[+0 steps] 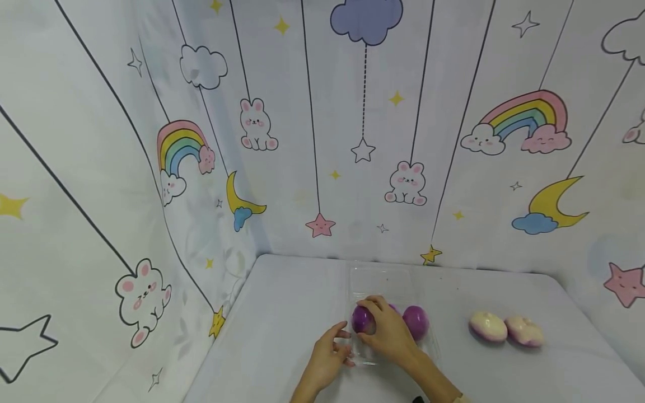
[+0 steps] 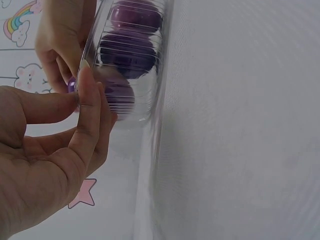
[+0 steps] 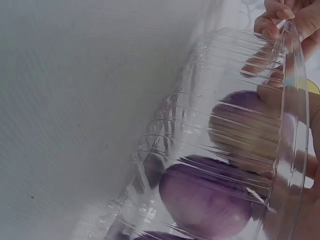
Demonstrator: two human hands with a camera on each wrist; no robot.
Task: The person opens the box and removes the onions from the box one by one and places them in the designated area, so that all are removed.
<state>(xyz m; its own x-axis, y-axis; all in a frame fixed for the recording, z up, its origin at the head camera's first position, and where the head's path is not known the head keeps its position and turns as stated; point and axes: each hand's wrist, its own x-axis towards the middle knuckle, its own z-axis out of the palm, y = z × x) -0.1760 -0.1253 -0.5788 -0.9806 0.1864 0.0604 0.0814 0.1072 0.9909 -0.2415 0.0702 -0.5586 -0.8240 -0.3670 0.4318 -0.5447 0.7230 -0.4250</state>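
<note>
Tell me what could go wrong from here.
The clear container looks thin, so it might flex or tip where the left hand pinches its rim. The glossy purple piece in the right hand could slip and knock its purple neighbours. The two pale, rounded pieces lying loose on the table might roll if bumped.

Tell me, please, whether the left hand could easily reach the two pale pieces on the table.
Probably not directly: the right hand and clear container lie between the left hand and those pale pieces.
</note>
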